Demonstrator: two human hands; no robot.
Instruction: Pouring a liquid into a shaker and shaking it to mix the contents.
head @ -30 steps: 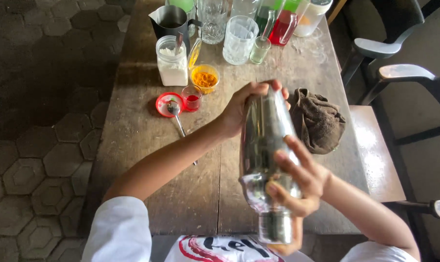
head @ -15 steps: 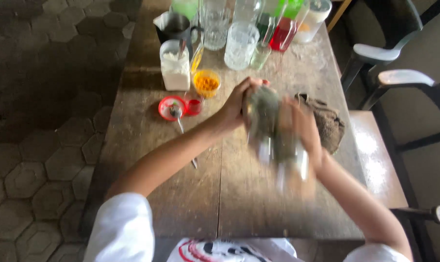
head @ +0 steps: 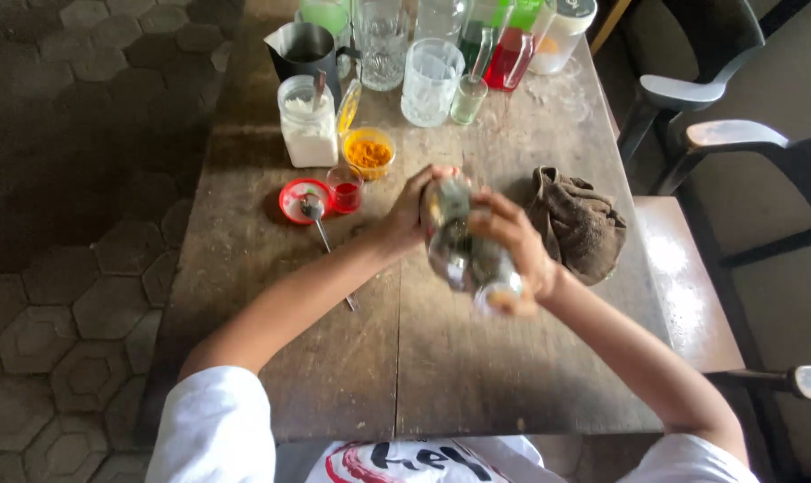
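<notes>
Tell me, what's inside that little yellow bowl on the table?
The yellow bowl holds an orange powder heaped near the rim. What lies beneath that powder is covered.

Soft daylight comes from the right, with glare on the white seat [head: 683, 286]. The shaker [head: 466, 246] and hands are motion-blurred; the floor [head: 74, 179] stays dim.

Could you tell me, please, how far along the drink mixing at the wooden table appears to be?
Done, by the look of it: the metal shaker is closed. In hand: the left hand grips its top and the right hand its lower part, and the shaker is motion-blurred above the wooden table. Left, seemingly: pouring, since the clear glass at the far end looks unfilled. The brown cloth lies unused beside the hands.
</notes>
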